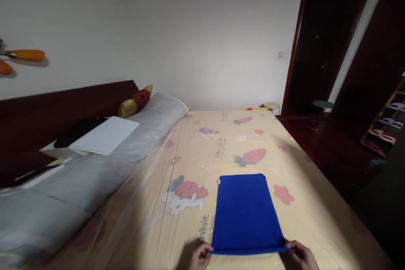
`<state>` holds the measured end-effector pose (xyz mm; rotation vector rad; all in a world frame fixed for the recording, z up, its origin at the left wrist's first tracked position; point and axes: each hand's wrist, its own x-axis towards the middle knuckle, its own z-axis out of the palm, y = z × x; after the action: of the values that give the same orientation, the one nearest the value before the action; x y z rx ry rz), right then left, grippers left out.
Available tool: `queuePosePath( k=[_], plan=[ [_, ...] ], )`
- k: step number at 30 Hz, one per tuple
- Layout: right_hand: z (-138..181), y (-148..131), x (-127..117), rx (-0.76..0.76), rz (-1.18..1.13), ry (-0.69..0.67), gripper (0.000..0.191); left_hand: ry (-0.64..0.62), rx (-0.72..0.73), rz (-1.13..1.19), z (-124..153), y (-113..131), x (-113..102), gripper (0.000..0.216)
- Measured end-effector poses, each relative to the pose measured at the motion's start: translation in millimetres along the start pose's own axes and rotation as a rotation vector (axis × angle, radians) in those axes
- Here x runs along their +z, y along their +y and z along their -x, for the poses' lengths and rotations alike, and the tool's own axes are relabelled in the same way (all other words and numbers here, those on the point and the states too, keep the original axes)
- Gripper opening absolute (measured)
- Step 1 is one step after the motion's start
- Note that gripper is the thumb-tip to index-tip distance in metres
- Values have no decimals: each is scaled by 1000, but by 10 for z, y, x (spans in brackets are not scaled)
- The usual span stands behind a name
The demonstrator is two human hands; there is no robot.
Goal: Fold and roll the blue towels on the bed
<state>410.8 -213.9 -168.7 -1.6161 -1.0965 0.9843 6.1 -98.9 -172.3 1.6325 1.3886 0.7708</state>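
Note:
A blue cloth [245,211], shaped as a flat rectangle with a small white tag on its far left edge, lies on the patterned bedsheet [218,194]. My left hand [201,255] pinches its near left corner. At the near right corner, my right hand [300,255] has its fingers closed on the cloth too. Between the two hands the near edge is held nearly straight and looks slightly raised or folded. The rest of the cloth lies flat.
Along the bed's left side runs a grey wrapped roll [104,181], with a white board-like item [106,135] on it. A red and gold cushion [136,101] leans by the dark headboard [79,97]. Stools [272,106] and a shoe rack [382,130] stand beyond the bed.

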Motion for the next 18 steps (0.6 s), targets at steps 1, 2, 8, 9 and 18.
queuePosePath(
  k=[1,2,8,9,18],
  plan=[
    [-10,31,9,-1,11,12,47,12,-7,-9,2,1,3,28],
    [-20,68,20,-2,24,21,46,28,-7,-14,3,9,13,31],
    [-81,253,69,13,195,113,37,218,54,15,-57,1,227,28],
    [-87,265,75,13,224,118,37,253,60,11,-70,-27,268,26],
    [-91,428,201,-83,295,306,32,337,128,-250,-9,-121,363,25]
  ],
)
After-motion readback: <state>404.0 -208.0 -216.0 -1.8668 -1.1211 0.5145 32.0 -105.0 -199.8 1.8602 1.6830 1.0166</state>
